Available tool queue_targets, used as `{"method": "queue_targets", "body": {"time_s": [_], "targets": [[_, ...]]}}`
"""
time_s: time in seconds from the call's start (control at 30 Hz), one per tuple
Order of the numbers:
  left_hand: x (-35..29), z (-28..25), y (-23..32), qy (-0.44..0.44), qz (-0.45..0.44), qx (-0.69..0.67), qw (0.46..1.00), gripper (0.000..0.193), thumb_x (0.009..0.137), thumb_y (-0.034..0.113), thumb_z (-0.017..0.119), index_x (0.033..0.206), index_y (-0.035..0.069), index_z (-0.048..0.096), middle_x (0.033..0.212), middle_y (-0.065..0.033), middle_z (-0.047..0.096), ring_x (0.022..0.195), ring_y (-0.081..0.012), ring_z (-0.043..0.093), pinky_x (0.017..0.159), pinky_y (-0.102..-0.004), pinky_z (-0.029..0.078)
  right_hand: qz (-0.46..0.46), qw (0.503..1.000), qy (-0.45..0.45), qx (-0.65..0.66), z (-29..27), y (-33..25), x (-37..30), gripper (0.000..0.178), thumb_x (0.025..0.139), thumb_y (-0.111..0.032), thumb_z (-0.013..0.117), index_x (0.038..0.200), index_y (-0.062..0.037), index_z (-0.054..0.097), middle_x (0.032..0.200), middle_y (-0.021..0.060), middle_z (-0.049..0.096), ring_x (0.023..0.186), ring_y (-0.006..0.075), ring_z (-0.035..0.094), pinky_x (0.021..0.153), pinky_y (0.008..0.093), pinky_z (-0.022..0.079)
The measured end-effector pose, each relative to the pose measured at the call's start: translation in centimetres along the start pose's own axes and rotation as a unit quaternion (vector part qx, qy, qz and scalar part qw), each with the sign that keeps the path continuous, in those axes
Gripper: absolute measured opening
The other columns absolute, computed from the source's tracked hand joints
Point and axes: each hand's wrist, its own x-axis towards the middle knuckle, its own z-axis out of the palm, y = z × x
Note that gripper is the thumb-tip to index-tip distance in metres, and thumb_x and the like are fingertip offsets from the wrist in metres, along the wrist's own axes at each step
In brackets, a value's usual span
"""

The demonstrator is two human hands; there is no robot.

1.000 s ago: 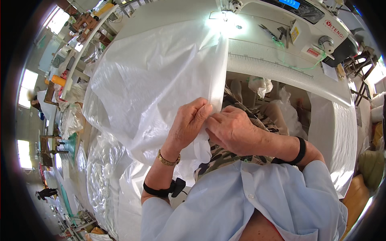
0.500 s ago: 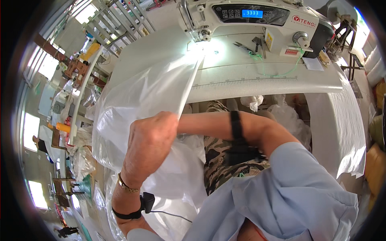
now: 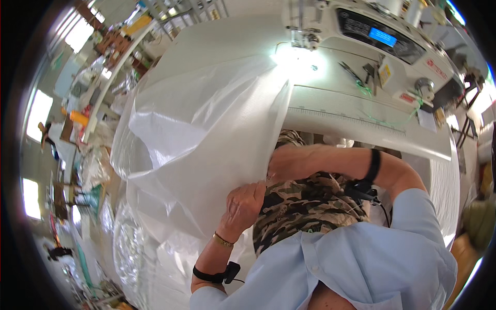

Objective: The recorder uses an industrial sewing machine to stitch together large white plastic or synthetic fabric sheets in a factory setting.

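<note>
A translucent white plastic sheet (image 3: 206, 139) hangs from the sewing machine's lit needle area over the table's front edge toward my lap. My left hand (image 3: 244, 206) is closed, knuckles up, on the sheet's right-hand edge. Just above and to the right of it, my right hand (image 3: 281, 164) reaches across to that same edge; its fingers are mostly hidden there. The white sewing machine (image 3: 356, 57) stands at the far right. Its needle area (image 3: 305, 44) is washed out by a bright lamp, with the sheet's far end running up to it.
Snips (image 3: 351, 71) with green thread lie beside the machine on the white table (image 3: 330, 95), which has a printed ruler along its front. More white sheeting (image 3: 434, 191) hangs at the right. Crumpled clear plastic (image 3: 132, 253) lies at lower left, near cluttered shelving.
My view has shifted, so the machine appears farther right. Both hands have come down and nearer to my body along the sheet's edge, and the sheet is spread wider.
</note>
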Motion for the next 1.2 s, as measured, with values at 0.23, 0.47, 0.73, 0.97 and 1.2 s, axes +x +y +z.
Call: {"method": "queue_targets", "body": {"time_s": [0.23, 0.47, 0.73, 0.97, 1.2], "targets": [[-0.1, 0.9, 1.7, 0.106, -0.239, -0.241, 0.934, 0.007, 0.080, -0.002, 0.066, 0.086, 0.001, 0.067, 0.075, -0.0078, 0.063, 0.064, -0.0189, 0.061, 0.055, -0.0293, 0.046, -0.159, 0.887, 0.433, -0.027, -3.0, 6.9, -3.0, 0.010, 0.084, -0.011, 0.068, 0.086, -0.0105, 0.058, 0.087, 0.0021, 0.060, 0.092, 0.0228, 0.060, 0.095, 0.0424, 0.039], [-0.4, -0.5, 2.5, 0.103, -0.364, -0.400, 0.835, 0.032, 0.087, -0.005, 0.059, 0.117, 0.002, 0.066, 0.074, -0.0066, 0.057, 0.062, -0.0091, 0.049, 0.054, -0.0233, 0.041, -0.191, 0.898, 0.396, 0.011, -3.5, 7.5, -3.3, 0.010, 0.083, -0.012, 0.070, 0.087, -0.0103, 0.061, 0.090, 0.0008, 0.061, 0.093, 0.0203, 0.057, 0.092, 0.0367, 0.038], [1.9, -1.2, 3.7, 0.137, -0.304, -0.275, 0.902, 0.024, 0.086, -0.001, 0.064, 0.110, 0.002, 0.067, 0.076, -0.0038, 0.054, 0.057, -0.0104, 0.046, 0.050, -0.0252, 0.036, -0.190, 0.907, 0.376, 0.009, -3.7, 7.9, -3.7, 0.012, 0.085, -0.022, 0.069, 0.084, -0.0114, 0.063, 0.086, -0.0005, 0.060, 0.092, 0.0195, 0.057, 0.092, 0.0368, 0.038], [2.0, 0.4, 2.6, 0.165, -0.272, -0.197, 0.927, 0.004, 0.087, 0.003, 0.066, 0.090, 0.001, 0.064, 0.078, -0.0090, 0.056, 0.055, -0.0192, 0.052, 0.049, -0.0306, 0.039, -0.155, 0.904, 0.398, -0.010, -4.4, 9.7, -3.8, 0.012, 0.084, -0.019, 0.070, 0.082, -0.0101, 0.063, 0.079, 0.0009, 0.059, 0.084, 0.0191, 0.058, 0.089, 0.0358, 0.038], [2.1, -0.7, 2.6, 0.164, -0.238, -0.148, 0.946, 0.010, 0.085, -0.003, 0.064, 0.094, -0.001, 0.066, 0.074, -0.0096, 0.056, 0.060, -0.0243, 0.057, 0.053, -0.0328, 0.044, -0.123, 0.901, 0.415, -0.009, -5.5, 12.5, -4.2, 0.009, 0.083, -0.015, 0.072, 0.082, -0.0106, 0.064, 0.080, -0.0003, 0.061, 0.082, 0.0174, 0.057, 0.096, 0.0368, 0.033]]}}
